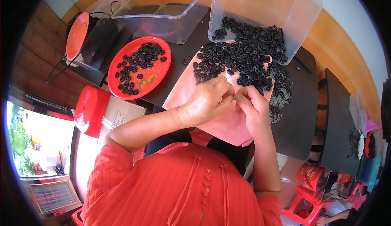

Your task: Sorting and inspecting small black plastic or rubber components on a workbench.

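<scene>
My left hand (211, 99) and my right hand (253, 105) meet over a pink cloth (189, 85) on the dark table. The fingers of both are pinched together, tip to tip. Whatever sits between them is too small or hidden to make out. Just beyond my fingers spreads a heap of small black oval pieces with holes (240, 59). Along its right side lies a pile of small greyish pieces (280, 98). On the left, a round red plate (166, 73) carries many more of the black pieces, loosely scattered.
A clear plastic bin (299, 6) lies tipped behind the heap, with black pieces spilling out. Another clear bin (179, 32) stands at the back left. Left of the table are a cardboard box (128, 110) and a red container (91, 108). A second dark table (340, 120) stands right.
</scene>
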`<state>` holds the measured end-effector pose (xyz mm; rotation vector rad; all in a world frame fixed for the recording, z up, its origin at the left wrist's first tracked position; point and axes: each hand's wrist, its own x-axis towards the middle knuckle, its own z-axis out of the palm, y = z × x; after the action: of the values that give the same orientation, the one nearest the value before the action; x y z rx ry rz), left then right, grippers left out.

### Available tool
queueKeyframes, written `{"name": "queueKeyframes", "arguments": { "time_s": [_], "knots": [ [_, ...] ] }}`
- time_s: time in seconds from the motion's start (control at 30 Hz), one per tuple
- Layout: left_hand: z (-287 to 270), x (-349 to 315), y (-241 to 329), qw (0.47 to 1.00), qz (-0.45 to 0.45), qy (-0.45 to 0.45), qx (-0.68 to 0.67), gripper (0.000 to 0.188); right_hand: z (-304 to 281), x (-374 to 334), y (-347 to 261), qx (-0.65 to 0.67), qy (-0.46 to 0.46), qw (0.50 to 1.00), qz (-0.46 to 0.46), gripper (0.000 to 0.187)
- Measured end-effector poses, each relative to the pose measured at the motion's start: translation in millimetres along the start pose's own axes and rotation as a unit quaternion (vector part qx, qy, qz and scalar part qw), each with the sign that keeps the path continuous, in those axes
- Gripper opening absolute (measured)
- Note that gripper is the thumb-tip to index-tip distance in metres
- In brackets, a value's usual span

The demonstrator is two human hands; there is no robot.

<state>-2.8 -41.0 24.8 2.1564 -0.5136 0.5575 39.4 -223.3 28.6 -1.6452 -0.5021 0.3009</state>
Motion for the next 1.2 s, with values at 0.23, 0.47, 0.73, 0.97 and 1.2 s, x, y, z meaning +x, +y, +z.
{"name": "queueKeyframes", "arguments": {
  "time_s": [0.23,0.47,0.73,0.97,1.2],
  "knots": [
    [-3.0,-5.5,4.5,0.999,-0.025,-0.007,-0.044,0.009,-2.7,-0.6,6.6,0.056,-0.03,0.998,0.018,0.015],
    [-0.2,-6.6,12.2,0.861,-0.357,-0.005,-0.363,0.012,0.4,-1.7,17.1,0.044,-0.035,0.998,-0.009,0.012],
    [5.5,-13.2,5.9,0.797,-0.4,0.034,-0.451,0.013,2.6,-3.4,14.3,-0.006,-0.042,0.998,-0.048,0.007],
    [9.8,-20.2,6.3,0.955,-0.216,0.059,-0.193,0.009,3.9,-4.3,17.9,-0.056,-0.03,0.994,-0.09,0.01],
    [7.0,-19.1,-1.7,0.998,0.02,0.043,-0.037,0.022,-3.9,-5.5,13.8,0.012,-0.054,0.998,-0.026,0.009]
  ]
}}
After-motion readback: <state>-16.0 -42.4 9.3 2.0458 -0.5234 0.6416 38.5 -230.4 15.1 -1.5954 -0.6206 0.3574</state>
